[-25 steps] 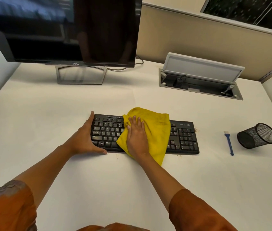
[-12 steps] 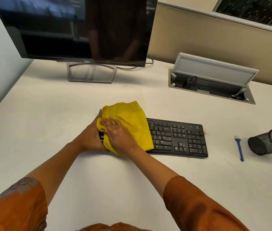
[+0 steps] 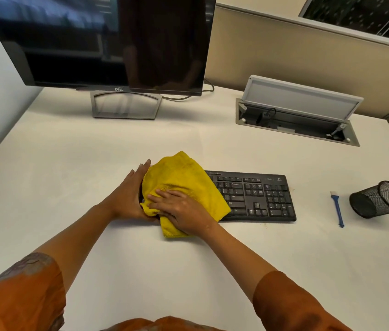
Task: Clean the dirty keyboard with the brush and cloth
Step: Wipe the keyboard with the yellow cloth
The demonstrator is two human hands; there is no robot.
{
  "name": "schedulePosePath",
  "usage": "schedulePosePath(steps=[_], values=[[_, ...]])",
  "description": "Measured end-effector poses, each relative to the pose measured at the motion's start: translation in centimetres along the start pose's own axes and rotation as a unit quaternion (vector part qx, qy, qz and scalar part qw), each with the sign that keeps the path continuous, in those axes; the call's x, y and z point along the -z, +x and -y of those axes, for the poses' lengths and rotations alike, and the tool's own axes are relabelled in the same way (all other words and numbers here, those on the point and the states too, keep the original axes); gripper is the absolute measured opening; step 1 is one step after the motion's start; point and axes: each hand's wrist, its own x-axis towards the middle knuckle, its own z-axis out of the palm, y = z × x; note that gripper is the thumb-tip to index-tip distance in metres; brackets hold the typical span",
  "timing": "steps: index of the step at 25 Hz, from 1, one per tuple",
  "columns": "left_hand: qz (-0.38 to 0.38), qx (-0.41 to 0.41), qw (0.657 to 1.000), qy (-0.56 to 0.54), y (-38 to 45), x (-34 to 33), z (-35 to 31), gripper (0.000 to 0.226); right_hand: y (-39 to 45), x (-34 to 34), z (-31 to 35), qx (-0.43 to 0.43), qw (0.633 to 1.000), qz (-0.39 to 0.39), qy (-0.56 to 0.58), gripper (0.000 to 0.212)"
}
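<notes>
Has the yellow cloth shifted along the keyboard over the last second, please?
Yes. The yellow cloth slid left along the keyboard, from its middle to its left end, under the right hand; the number pad side is now uncovered.

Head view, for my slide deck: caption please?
Right hand presses yellow cloth on keyboard; left hand steadies its end.
</notes>
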Motion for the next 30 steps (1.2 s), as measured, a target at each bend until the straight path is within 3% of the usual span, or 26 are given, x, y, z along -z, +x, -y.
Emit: schedulePosePath(steps=[13, 20, 26, 30], values=[[0.022, 0.054, 0.998, -0.017, -0.3, 0.8, -1.2, 0.159, -6.8, 3.2, -3.7, -0.206, 0.966, -0.127, -0.087, 0.041], [0.024, 0.055, 0.998, -0.022, -0.3, 0.8, -0.9, 0.158, -12.1, 6.4, -6.9, -0.331, 0.917, -0.207, -0.087, 0.043], [0.023, 0.057, 0.998, -0.022, -0.2, 0.7, -1.3, 0.155, -14.9, 8.0, -8.5, -0.39, 0.893, -0.218, -0.064, 0.041], [0.027, 0.067, 0.997, -0.025, -0.2, 0.7, -0.7, 0.159, -16.6, 8.9, -9.5, -0.454, 0.855, -0.246, -0.051, 0.038]])
